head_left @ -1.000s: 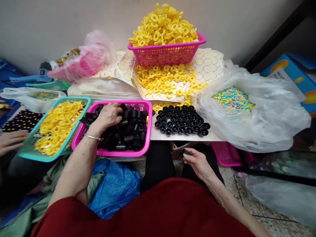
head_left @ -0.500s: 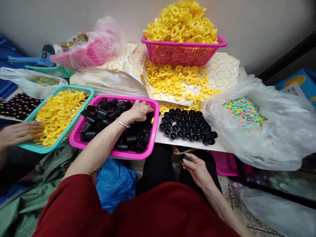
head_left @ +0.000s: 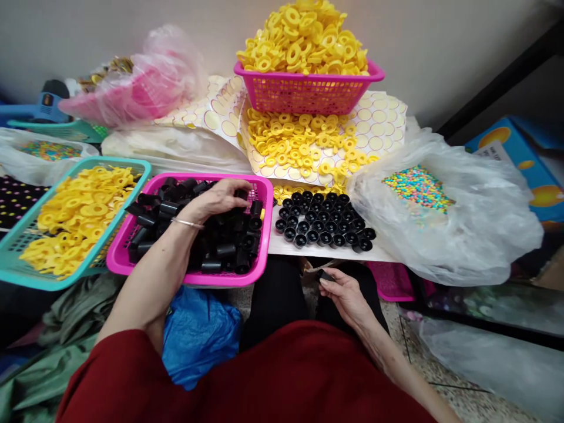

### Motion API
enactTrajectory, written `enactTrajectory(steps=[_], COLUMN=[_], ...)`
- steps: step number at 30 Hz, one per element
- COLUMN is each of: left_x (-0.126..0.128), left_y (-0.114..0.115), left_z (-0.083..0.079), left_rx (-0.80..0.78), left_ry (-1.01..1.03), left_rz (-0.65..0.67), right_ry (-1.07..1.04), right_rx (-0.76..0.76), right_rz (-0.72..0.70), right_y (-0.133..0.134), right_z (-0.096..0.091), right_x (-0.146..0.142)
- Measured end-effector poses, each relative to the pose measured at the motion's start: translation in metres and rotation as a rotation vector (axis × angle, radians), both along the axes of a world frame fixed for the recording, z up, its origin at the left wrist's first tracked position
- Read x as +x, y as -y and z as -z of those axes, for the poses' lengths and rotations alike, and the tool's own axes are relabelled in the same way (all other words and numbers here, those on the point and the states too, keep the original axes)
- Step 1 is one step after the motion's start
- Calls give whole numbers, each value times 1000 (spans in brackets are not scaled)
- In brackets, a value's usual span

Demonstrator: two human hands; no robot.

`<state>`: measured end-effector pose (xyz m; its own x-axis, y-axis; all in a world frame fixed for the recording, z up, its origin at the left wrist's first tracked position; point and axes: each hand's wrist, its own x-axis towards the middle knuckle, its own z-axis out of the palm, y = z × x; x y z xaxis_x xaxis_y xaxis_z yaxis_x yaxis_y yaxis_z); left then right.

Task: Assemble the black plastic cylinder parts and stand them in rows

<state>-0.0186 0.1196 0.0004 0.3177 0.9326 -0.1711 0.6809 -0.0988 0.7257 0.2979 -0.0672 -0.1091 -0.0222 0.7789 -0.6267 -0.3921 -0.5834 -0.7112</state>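
My left hand [head_left: 224,197] reaches into a pink basket [head_left: 112,258] heaped with black plastic tubes [head_left: 225,250]. Its thumb and fingers are closed around a black tube [head_left: 241,193] near the basket's right side. Down by my lap, my right hand [head_left: 346,291] pinches another black plastic piece [head_left: 325,275] between thumb and fingers; most of that piece is covered. Rows of black round caps [head_left: 325,238], open side up, stand on the white board to the right of the basket.
Yellow ring parts fill a teal basket [head_left: 73,282] on the left and a raised pink basket [head_left: 308,94] at the back. More yellow rings [head_left: 304,141] lie on a circle-printed sheet [head_left: 383,120]. A clear bag [head_left: 484,235] holds colourful beads [head_left: 416,188] at right.
My left hand has drawn back slightly within the basket, and a tube shows between its fingers. The view has shifted somewhat. Another person's hand has left the teal basket.
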Motion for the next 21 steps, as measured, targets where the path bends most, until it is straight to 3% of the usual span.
enactTrajectory(steps=[4,7,11,14,17,21], left_x=[-7,5,37,60,72,72], left_y=[24,50,85,109,134,158], left_z=[-26,-38,-37,-29,-16,8], left_rx=[-19,-114,-273,-300,-161,317], left_ry=[493,784,963,1049,1112,965], left_rz=[-290,-387,-425,-463,-534,-867], right_ry=[-35,-66,-112,-148,-155,-114], right_rx=[49,141,270,341,365,294], right_rz=[-19,-45,-79,-93,-95,-44], right_y=[1,-2,-7,-7,-1,18], right_z=[-3,-14,-38,-50,-50,-34], right_x=[1,-1,-5,-3,4,25])
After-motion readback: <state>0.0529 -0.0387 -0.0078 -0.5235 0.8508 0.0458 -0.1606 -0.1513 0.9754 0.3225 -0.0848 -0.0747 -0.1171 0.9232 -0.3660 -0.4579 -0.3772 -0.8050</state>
